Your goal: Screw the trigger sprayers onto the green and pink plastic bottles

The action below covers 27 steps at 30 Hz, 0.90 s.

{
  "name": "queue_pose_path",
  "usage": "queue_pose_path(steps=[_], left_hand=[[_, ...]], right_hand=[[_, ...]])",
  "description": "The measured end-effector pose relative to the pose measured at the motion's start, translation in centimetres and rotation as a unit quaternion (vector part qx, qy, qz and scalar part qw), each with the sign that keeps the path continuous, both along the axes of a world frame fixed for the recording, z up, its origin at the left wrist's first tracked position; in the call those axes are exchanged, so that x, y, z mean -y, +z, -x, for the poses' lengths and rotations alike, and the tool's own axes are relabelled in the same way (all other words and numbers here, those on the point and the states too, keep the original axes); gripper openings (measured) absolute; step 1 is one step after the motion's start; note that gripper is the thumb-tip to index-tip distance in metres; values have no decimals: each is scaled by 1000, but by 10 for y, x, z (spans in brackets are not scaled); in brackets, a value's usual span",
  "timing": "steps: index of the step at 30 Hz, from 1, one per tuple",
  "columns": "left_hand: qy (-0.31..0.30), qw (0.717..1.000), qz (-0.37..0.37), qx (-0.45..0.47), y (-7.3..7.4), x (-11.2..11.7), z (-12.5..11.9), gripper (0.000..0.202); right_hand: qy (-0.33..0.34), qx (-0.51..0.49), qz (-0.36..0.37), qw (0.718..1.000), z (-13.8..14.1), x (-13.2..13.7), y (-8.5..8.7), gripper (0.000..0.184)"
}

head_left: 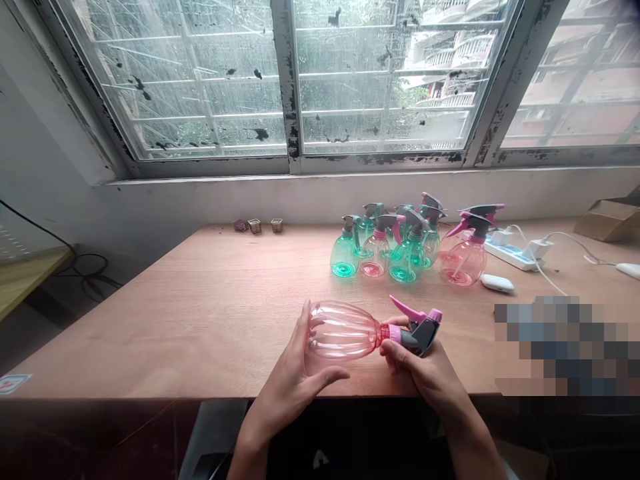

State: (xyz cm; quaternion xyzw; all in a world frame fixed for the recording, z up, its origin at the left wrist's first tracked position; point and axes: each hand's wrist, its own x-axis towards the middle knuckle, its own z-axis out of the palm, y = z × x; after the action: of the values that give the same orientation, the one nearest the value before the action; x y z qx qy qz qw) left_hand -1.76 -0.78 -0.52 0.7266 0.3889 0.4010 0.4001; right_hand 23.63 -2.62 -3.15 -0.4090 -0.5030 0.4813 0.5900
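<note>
A clear pink spray bottle (345, 330) lies on its side above the near edge of the wooden desk (200, 313), its base to the left. My left hand (295, 380) cups the bottle's base, fingers wrapped round the body. My right hand (425, 370) grips the neck at the pink collar, just under the grey and pink trigger head (420, 327). The trigger lever points up and left.
Several green and pink spray bottles (405, 243) stand in a cluster at the back of the desk. A white power strip (510, 253) with cables, a small white case (497, 283) and a cardboard box (607, 217) lie to the right. Three tiny pots (256, 226) sit by the wall.
</note>
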Motion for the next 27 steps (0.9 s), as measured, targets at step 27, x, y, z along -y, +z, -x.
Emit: queue_pose_path(steps=[27], left_hand=[[-10, 999, -40, 9, -4, -2, 2, 98]], right_hand=[[26, -42, -8, 999, 0, 0, -1, 30]])
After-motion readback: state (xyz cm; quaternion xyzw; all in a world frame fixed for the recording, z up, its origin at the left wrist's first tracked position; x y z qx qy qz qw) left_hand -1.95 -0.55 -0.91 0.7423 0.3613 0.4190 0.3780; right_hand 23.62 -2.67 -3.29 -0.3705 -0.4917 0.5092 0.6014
